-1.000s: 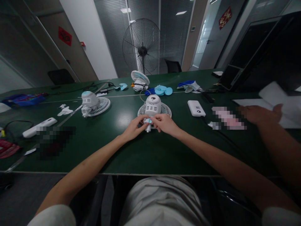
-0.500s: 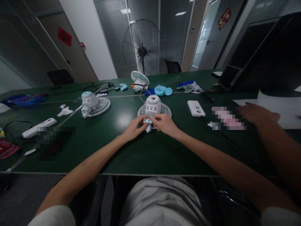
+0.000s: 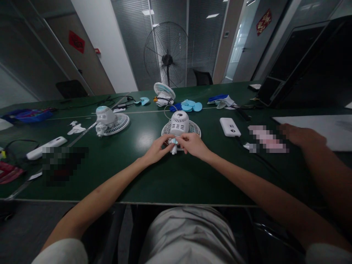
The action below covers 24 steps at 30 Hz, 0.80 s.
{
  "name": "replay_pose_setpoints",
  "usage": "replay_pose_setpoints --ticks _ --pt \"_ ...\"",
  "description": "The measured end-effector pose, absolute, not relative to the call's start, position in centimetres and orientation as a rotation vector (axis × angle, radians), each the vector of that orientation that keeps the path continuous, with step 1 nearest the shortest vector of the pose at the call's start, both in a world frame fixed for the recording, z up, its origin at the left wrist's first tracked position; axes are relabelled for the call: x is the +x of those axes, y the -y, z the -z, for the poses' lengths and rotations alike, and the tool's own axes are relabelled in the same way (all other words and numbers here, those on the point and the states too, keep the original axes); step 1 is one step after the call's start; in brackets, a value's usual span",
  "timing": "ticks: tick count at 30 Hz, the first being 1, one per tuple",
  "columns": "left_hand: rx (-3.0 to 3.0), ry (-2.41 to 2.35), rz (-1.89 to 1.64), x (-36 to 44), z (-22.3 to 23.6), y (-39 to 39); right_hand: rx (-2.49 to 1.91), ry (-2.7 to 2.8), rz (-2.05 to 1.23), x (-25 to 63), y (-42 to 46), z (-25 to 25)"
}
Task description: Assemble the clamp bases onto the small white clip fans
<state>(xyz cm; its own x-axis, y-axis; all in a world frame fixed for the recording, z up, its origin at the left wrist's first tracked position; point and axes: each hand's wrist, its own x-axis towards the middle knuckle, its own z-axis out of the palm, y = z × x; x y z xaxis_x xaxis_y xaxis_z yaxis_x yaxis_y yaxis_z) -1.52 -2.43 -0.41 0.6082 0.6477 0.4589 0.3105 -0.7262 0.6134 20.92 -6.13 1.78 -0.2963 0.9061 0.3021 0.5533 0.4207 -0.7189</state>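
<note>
A small white fan [image 3: 179, 124] lies with its grille down on the green table, its vented motor housing upward and its neck toward me. My left hand [image 3: 158, 149] pinches the left side of the neck, close to a light-blue part [image 3: 173, 140]. From the right, my right hand [image 3: 194, 145] closes its thumb and fingers at that same light-blue part. The fingertips of both hands nearly meet, and they hide the exact grip points. The white stub [image 3: 173, 149] of the neck shows below the fingers.
Another white fan [image 3: 106, 119] lies to the left, and a third [image 3: 164, 94] is at the back. Light-blue fan blades [image 3: 190, 105] lie behind my fan. A white power bank [image 3: 230, 127] is on the right, near another person's hand [image 3: 302, 136] by white paper [image 3: 335, 128].
The other person's sheet of paper at the right has dropped flatter onto the table. My two hands and the fan stay almost where they were.
</note>
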Motion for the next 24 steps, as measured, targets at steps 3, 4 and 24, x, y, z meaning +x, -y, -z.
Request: replay_pose_setpoints --ticks 3,4,24 --pt "2.347 -0.750 -0.942 -1.5 0.4 2.4 -1.211 1.952 -0.590 21.1 6.4 -1.8" --pt "2.342 -0.753 -0.944 -1.6 0.5 2.4 -1.167 2.006 -0.458 21.4 6.5 -1.8" --pt "2.324 -0.744 -0.947 -1.7 0.8 2.2 -0.993 2.333 -0.022 22.8 6.4 -1.8"
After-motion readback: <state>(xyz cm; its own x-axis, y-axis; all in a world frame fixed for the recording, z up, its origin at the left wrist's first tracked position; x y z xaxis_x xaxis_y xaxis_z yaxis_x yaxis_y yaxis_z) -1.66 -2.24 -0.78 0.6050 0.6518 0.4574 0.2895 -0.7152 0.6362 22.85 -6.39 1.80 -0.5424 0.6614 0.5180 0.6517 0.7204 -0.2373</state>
